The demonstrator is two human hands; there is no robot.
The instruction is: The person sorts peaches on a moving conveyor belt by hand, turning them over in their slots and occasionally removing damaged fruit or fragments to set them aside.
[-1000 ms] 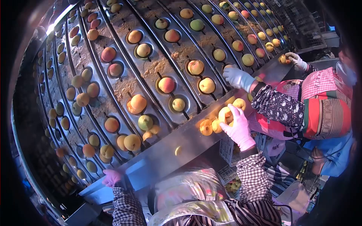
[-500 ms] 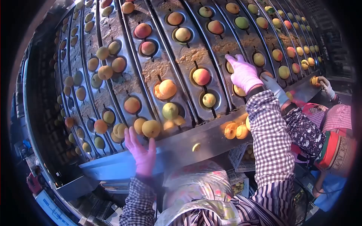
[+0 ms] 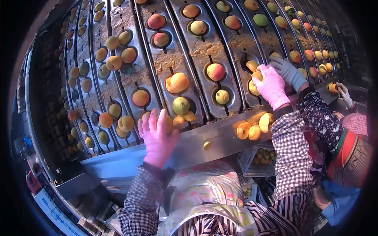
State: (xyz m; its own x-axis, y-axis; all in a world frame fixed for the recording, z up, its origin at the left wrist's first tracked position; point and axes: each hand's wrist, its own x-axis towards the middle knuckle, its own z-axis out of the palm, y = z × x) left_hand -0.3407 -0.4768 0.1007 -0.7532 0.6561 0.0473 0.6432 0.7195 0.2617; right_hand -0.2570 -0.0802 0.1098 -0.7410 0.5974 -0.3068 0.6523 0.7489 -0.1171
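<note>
My left hand point(image 3: 157, 137), in a pink glove, reaches over the near edge of the metal tray conveyor point(image 3: 202, 53). Its fingers are spread across a yellow peach point(image 3: 169, 124), which they partly hide. To its right sit a greenish peach point(image 3: 181, 106) and cut peach pieces point(image 3: 185, 118). My right hand point(image 3: 271, 87), also pink-gloved, has its fingertips closed around a yellow peach piece point(image 3: 257, 75) at a pocket. Other peach pieces point(image 3: 252, 65) lie beside those fingertips. Several peach halves point(image 3: 254, 132) rest on the metal ledge point(image 3: 189, 147) below.
A co-worker's grey-gloved hand point(image 3: 289, 72) works close beside my right hand. Farther right, another gloved hand point(image 3: 345, 95) is near cut fruit. Whole peaches point(image 3: 114, 63) fill many pockets. A crate of fruit point(image 3: 258, 159) stands under the ledge.
My left hand has moved up and right onto the peach. My right hand has moved down and right from a pocketed peach to the peach piece. The co-worker's grey-gloved hand has moved up.
</note>
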